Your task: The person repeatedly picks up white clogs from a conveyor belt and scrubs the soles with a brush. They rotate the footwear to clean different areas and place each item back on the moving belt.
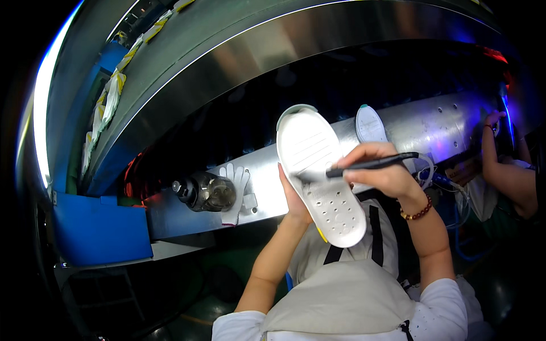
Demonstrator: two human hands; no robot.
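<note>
A white shoe sole (320,176) is held up in front of the person, above the lap and just short of the metal bench (267,182). The sole is tilted, with its toe end pointing up and away and its heel end low and toward the person. The face turned to the camera carries ruled lines on the upper half and a pattern of small round holes on the lower half.

The sole is supported from behind and along its left edge by the left hand (294,199). The left fingers are hidden behind the sole, so it cannot be told how far they are curled; the palm is pressed against the sole's edge.

A black pen-shaped tool (372,164) is gripped by the right hand (378,170). The right fingers are closed around the tool's shaft, and its tip is laid on the sole near mid-length. A beaded bracelet (418,212) is worn on the right wrist.

On the bench, to the left of the sole, a white glove (236,190) is laid flat, with a dark round jar (206,192) lying just beside it. A second white sole (369,123) is seen standing behind the right hand. A blue bin (96,230) is located at the bench's left end. At the far right, another person's arm (503,167) is raised toward the bench.
</note>
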